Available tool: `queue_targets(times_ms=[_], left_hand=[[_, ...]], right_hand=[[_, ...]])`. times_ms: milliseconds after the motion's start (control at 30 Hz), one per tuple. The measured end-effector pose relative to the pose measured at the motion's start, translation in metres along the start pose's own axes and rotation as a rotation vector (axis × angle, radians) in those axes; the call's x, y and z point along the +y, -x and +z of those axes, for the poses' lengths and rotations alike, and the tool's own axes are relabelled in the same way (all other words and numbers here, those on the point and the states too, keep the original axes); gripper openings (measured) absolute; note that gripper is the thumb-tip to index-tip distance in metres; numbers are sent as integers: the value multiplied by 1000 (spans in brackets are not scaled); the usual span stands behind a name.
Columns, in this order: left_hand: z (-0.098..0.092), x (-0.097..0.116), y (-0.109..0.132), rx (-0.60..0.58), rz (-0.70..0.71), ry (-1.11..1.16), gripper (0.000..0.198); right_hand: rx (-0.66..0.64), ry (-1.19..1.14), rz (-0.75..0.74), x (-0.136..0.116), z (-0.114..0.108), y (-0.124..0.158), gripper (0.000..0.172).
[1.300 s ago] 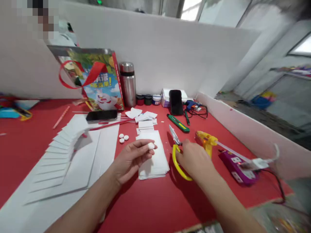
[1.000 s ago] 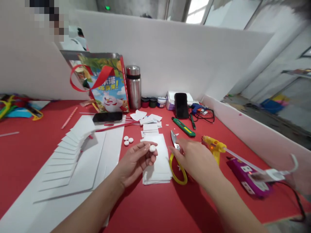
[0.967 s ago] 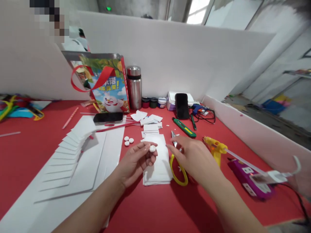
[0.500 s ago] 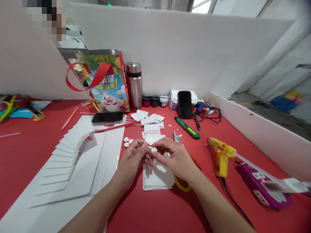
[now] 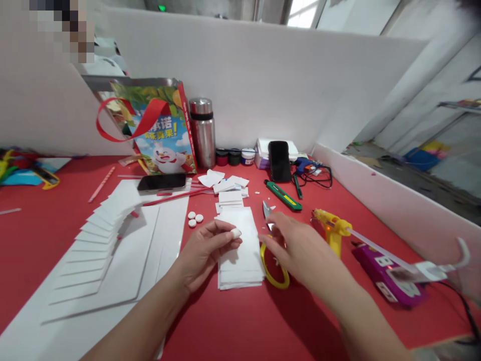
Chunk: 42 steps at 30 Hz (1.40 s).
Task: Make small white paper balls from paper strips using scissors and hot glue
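My left hand (image 5: 210,245) pinches a small white piece of paper or foam (image 5: 235,233) between thumb and fingers, above a stack of white paper rectangles (image 5: 242,271). My right hand (image 5: 296,245) is over a pair of yellow-handled scissors (image 5: 277,287), thumb and fingers apart, with nothing visible between them. The blades of the scissors point away from me, and the hand hides their middle. Left of the paper, several small white discs (image 5: 192,223) lie on the red table.
White stepped panels (image 5: 90,245) fan out on a white board at left. A yellow glue gun (image 5: 333,231) and a purple box (image 5: 387,281) are at right. Behind are a green cutter (image 5: 283,196), two phones, paint jars, a steel flask (image 5: 205,138) and a gift bag (image 5: 161,130).
My right hand has come away from the white piece and moved right, over the scissors. My left hand still holds the piece. The view has shifted slightly.
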<state>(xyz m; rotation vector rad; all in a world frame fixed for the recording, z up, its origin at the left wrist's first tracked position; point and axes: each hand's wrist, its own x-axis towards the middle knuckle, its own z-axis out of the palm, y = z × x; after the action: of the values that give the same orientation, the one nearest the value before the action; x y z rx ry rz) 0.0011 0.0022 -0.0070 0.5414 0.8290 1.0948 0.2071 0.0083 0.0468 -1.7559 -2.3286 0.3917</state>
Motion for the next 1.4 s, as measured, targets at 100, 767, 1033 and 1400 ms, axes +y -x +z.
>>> queue_targets(times_ms=[100, 767, 1033, 1400], left_hand=[[1, 1, 1, -22, -31, 31, 21], [6, 4, 6, -75, -35, 87, 19], [6, -2, 6, -81, -27, 118, 25], [7, -1, 8, -90, 12, 33, 28]], right_hand=[[-98, 286, 199, 7, 7, 16, 23], [131, -333, 21, 17, 9, 62, 37], [131, -260, -4, -5, 28, 68, 58], [161, -212, -36, -7, 33, 63, 58]])
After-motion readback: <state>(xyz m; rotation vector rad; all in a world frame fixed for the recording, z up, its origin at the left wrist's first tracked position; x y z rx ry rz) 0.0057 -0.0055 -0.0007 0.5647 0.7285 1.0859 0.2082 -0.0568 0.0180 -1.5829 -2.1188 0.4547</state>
